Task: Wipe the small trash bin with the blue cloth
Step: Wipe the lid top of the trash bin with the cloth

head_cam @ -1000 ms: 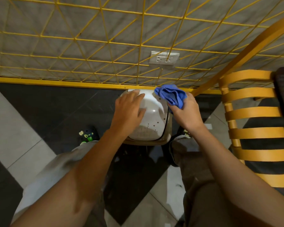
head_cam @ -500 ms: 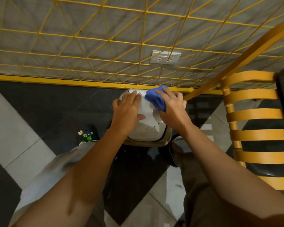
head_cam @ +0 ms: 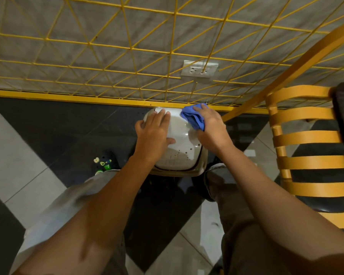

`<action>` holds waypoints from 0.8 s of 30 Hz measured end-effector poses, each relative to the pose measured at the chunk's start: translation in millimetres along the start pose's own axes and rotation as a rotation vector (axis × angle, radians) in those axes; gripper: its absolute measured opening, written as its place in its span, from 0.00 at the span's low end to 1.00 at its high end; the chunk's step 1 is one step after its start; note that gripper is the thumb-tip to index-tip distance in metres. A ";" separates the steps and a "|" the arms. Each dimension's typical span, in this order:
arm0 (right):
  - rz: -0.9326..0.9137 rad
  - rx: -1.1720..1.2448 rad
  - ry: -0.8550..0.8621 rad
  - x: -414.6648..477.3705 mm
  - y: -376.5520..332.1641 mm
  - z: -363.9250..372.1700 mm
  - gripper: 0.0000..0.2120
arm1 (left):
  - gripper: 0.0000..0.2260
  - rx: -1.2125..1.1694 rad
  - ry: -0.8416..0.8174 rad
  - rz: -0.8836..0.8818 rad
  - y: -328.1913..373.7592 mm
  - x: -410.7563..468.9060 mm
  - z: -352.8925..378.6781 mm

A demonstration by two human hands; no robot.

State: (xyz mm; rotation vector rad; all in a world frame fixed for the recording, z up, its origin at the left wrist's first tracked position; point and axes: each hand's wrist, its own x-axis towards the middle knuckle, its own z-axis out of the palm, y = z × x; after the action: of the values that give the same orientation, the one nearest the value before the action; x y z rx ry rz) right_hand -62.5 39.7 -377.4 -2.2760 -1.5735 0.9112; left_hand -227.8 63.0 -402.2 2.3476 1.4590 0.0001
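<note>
I take this for a café or similar indoor seating area: chequered floor [head_cam: 18,159], yellow wire grid [head_cam: 127,46], slatted chair [head_cam: 306,147], wall socket [head_cam: 200,69].

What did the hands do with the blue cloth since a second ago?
The right hand brought the blue cloth from just off the bin's right edge down onto the lid of the small trash bin, and now presses it near the far right corner. Its grip on the cloth never let go. The left hand stayed flat on the lid, and the bin and the yellow chair did not move.
</note>
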 end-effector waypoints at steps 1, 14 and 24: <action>-0.026 -0.006 -0.007 -5.1 -0.1 2.5 0.29 | 0.34 0.004 0.004 0.002 -0.5 -0.2 0.3; 0.021 0.008 0.081 -5.8 4.3 -2.7 0.24 | 0.33 -0.064 0.006 0.000 -3.5 0.1 -2.5; -0.087 -0.085 -0.033 33.8 -44.6 15.2 0.10 | 0.33 -0.075 0.107 0.017 -9.7 1.9 4.2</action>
State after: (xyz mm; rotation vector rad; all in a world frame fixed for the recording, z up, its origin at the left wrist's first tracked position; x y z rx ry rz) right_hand -97.9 85.7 -378.7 -2.2392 -1.7419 0.8802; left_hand -234.5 67.1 -409.5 2.3310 1.4621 0.1848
